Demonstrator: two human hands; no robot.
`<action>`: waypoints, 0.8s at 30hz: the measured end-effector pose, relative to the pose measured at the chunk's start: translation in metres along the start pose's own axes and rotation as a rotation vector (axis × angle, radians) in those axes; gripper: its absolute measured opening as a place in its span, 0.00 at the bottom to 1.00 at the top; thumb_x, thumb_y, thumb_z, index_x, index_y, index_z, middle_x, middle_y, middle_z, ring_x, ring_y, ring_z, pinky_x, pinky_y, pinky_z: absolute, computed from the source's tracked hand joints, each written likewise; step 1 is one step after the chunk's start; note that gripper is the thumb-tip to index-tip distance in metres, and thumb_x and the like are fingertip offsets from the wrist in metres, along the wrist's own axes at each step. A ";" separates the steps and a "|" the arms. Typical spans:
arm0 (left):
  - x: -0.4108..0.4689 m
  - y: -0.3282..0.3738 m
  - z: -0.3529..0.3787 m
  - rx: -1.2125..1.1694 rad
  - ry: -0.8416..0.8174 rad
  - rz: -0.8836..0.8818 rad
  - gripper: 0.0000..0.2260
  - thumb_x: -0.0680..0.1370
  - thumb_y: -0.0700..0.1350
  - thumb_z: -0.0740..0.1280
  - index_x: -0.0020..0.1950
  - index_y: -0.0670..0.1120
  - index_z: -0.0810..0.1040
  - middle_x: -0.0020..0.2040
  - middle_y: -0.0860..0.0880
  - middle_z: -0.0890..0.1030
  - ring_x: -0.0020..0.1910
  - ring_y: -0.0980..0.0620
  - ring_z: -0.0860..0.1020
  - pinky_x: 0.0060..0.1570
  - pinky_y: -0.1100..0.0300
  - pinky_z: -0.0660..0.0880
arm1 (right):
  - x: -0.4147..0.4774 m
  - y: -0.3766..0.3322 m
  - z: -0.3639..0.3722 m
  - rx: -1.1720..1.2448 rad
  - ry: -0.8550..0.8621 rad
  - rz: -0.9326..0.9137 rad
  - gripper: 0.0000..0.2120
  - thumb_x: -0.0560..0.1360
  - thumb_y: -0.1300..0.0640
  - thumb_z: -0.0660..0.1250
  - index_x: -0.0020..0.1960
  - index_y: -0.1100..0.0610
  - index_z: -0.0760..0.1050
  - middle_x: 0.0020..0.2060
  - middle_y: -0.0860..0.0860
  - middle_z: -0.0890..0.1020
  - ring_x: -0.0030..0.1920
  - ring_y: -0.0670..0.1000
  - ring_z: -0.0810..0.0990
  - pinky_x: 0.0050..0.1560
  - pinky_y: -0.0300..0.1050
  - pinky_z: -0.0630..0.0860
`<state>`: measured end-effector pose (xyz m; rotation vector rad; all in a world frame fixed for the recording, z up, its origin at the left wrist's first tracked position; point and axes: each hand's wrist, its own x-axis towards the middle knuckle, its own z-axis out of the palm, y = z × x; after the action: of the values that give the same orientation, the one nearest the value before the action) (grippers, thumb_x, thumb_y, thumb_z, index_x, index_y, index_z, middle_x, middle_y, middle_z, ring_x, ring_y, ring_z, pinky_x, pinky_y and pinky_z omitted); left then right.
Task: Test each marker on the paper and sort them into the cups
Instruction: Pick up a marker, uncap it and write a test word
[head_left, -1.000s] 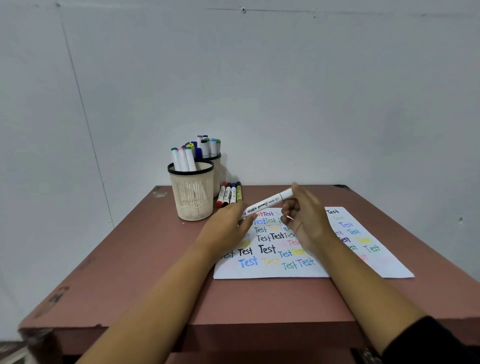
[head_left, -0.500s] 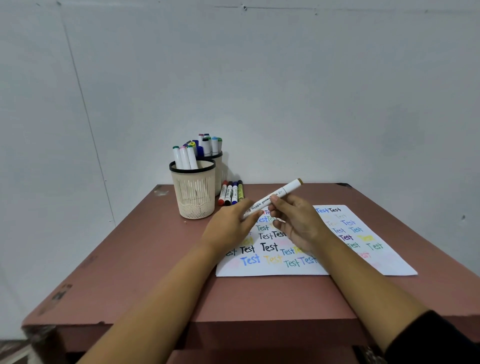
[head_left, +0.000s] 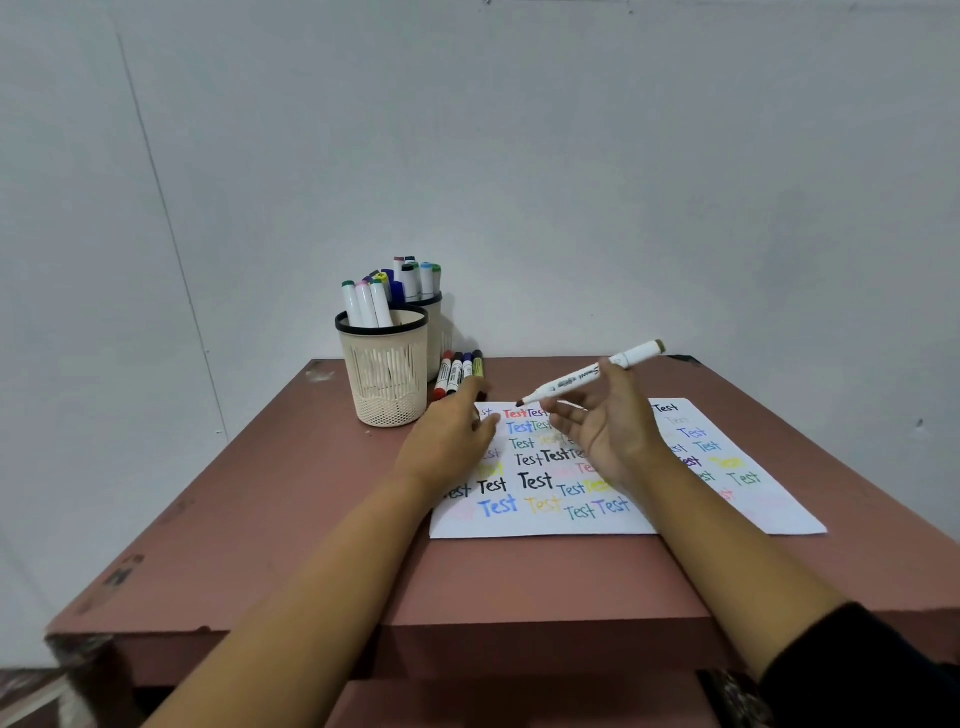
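Note:
My right hand (head_left: 610, 426) hovers over the paper (head_left: 524, 522), palm turned up, and pinches a white marker (head_left: 582, 375) between thumb and forefinger. The marker's dark nib is bare and points left and down, just above the paper's top edge. My left hand (head_left: 449, 439) rests on the paper's upper left corner with curled fingers; the marker's cap is hidden inside them. The sheet is covered with the word "Test" in many colours. Two beige mesh cups stand at the back left, the front cup (head_left: 387, 374) and the rear cup (head_left: 435, 332), each holding several markers.
Several loose markers (head_left: 457, 371) lie side by side on the brown table (head_left: 311, 519) just right of the cups, close to my left fingertips. A white wall rises right behind the table. The table's front edge is near my forearms.
Both hands held the capped marker before. They have pulled apart: the nib is now bare, my right hand has lifted the marker to the right, and my left hand has dropped onto the paper.

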<state>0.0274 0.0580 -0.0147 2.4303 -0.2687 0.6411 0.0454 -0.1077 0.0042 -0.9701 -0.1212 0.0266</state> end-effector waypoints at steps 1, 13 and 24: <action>0.000 -0.001 -0.001 -0.003 0.008 -0.011 0.13 0.79 0.44 0.61 0.63 0.44 0.70 0.34 0.51 0.74 0.36 0.51 0.74 0.38 0.57 0.67 | 0.000 -0.001 0.000 0.011 0.006 -0.007 0.05 0.82 0.52 0.53 0.50 0.52 0.63 0.40 0.61 0.78 0.30 0.54 0.82 0.31 0.42 0.79; 0.000 -0.011 0.001 0.167 -0.159 0.026 0.13 0.80 0.41 0.59 0.61 0.45 0.77 0.61 0.48 0.79 0.60 0.50 0.75 0.55 0.63 0.68 | -0.012 -0.040 -0.021 -0.459 0.079 -0.176 0.05 0.77 0.64 0.65 0.42 0.61 0.73 0.28 0.53 0.79 0.29 0.45 0.77 0.31 0.37 0.75; -0.001 -0.011 0.003 0.181 -0.184 0.009 0.13 0.79 0.41 0.58 0.58 0.45 0.79 0.58 0.47 0.80 0.57 0.48 0.76 0.51 0.62 0.68 | -0.062 -0.041 -0.060 -0.606 0.149 -0.139 0.12 0.73 0.65 0.70 0.36 0.59 0.68 0.23 0.52 0.72 0.21 0.47 0.70 0.22 0.38 0.66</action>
<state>0.0312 0.0647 -0.0234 2.6683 -0.3082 0.4626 -0.0109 -0.1851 -0.0014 -1.5615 -0.0586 -0.2217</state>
